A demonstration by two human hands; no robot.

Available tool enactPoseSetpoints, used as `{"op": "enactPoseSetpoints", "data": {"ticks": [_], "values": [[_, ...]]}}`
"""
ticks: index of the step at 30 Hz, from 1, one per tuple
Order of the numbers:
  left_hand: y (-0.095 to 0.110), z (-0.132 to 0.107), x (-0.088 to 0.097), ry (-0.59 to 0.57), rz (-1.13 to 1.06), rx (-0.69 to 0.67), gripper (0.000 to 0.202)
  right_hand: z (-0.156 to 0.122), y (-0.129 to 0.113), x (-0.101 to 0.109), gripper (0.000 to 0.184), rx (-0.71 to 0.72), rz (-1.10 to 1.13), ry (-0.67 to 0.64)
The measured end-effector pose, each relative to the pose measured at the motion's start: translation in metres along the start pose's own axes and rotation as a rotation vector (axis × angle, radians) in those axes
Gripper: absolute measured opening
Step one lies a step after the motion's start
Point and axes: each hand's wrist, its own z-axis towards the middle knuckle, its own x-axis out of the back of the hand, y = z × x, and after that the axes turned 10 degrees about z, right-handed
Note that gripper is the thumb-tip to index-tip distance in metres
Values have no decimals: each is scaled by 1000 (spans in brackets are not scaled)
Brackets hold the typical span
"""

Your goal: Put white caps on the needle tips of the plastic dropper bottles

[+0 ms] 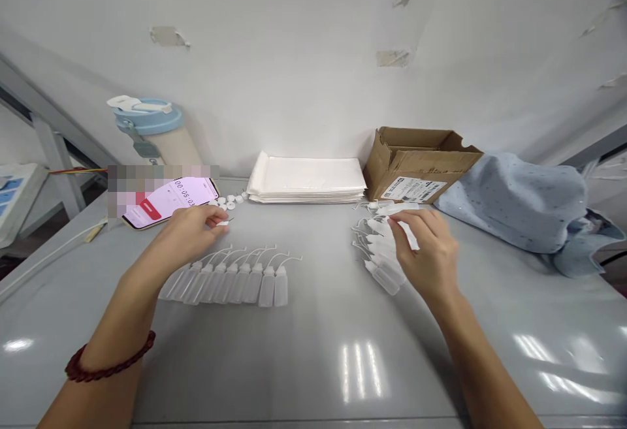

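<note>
Between the fingertips of my left hand is a small white cap with a thin needle tip pointing right. Several loose white caps lie just beyond that hand. In front of it, a row of small translucent squeeze bottles lies side by side, their thin strap ends pointing away from me. My right hand reaches over a looser pile of the same bottles, thumb and forefinger pinched at one bottle. The palm hides part of this pile.
A phone showing a timer leans at the left, before a blue-lidded tumbler. White padded envelopes are stacked against the wall. To their right are an open cardboard box and a light blue cloth hat.
</note>
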Motion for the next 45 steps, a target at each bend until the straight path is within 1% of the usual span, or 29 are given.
{"op": "enactPoseSetpoints", "data": {"ticks": [2,3,4,6,8,9,11,13,14,16,19,22,25,28,31,35,37,40,42,45], "values": [[6,-4,2,4,-75,-51,30,-4,-20,-8,11,18,145,-22],[9,-6,2,1,-112,-81,33,-8,-33,-13,13,20,227,-72],[14,-9,2,-11,-148,-110,36,-11,-45,-18,15,32,303,-151],[23,-14,2,-66,-292,-208,44,-19,-70,-27,20,61,415,-375],[33,-18,2,-123,-374,-225,43,-26,-91,-35,24,77,464,-582],[37,-21,2,-119,-419,-243,39,-27,-99,-38,28,87,469,-648],[45,-24,3,-113,-482,-282,31,-29,-108,-45,47,95,465,-716],[49,-27,3,-86,-516,-312,28,-28,-109,-51,67,89,466,-740],[50,-27,3,-78,-531,-323,27,-27,-108,-54,73,84,471,-751],[52,-28,1,-72,-564,-336,25,-26,-106,-60,76,75,476,-774],[52,-28,0,-78,-596,-339,24,-27,-102,-64,73,66,473,-777],[53,-28,0,-86,-643,-328,24,-28,-101,-67,65,54,478,-770],[53,-30,3,-150,-723,-301,26,-30,-99,-68,55,4,510,-776],[53,-31,5,-224,-840,-261,28,-29,-94,-65,52,-69,600,-752],[58,-34,1,-286,-1031,-195,27,-28,-88,-56,53,-136,680,-663],[76,-42,-8,-352,-1300,-79,23,-23,-85,-44,53,-169,745,-502],[86,-47,-12,-340,-1397,-45,20,-21,-86,-40,55,-168,776,-443],[96,-53,-17,-284,-1490,3,19,-20,-86,-40,56,-169,804,-395],[98,-54,-19,-261,-1531,30,19,-20,-85,-40,56,-158,814,-386],[99,-54,-20,-277,-1572,27,17,-21,-85,-42,54,-136,825,-378]]}}
